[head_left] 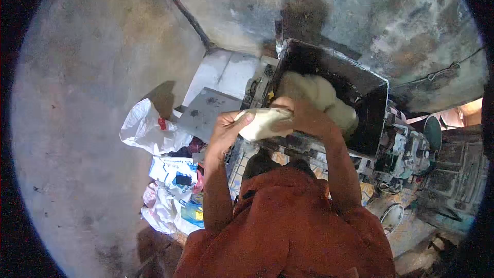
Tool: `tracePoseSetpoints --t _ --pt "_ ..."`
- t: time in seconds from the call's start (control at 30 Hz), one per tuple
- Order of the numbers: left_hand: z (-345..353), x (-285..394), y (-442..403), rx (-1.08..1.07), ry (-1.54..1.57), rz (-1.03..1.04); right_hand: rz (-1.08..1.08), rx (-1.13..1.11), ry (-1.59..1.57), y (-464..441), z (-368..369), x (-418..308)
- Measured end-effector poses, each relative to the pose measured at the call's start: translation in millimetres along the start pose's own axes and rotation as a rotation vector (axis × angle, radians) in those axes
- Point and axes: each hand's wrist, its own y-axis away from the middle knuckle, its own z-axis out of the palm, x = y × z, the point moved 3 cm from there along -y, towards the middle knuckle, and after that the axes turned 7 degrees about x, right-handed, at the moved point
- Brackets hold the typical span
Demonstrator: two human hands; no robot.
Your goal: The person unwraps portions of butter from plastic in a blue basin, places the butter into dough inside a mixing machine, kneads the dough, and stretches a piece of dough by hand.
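Between my two hands is a piece of pale dough (257, 125), held up in front of my chest at the near side of a dark metal bin. My left hand (226, 126) grips its left end, thumb on top. On the other end, my right hand (296, 116) is closed, its fingers partly hidden behind the wrist. Inside the dark bin (370, 100) lies a large mass of dough (324, 95) in rounded lumps, just beyond my right hand.
Left of the bin is a grey metal plate (208, 110). White plastic bags (152, 128) and printed sacks (175, 175) lie on the left. Machinery with a round wheel (432, 134) adjoins the bin's right side. A white bucket (392, 217) stands lower right. Walls close in behind.
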Motion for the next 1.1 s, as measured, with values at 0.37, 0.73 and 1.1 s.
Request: tracePoseSetpoints --t 0.37,0.73,1.1 --pt "9 -13 10 0.133 0.252 0.025 0.163 0.388 -0.964 -13 30 9" --pt "-6 -21 12 -0.039 0.406 0.124 -0.013 0.037 -0.587 -6 13 -15" --pt "17 -10 -13 -0.331 -0.022 -0.016 -0.036 -0.122 -0.298 -15 23 -29"
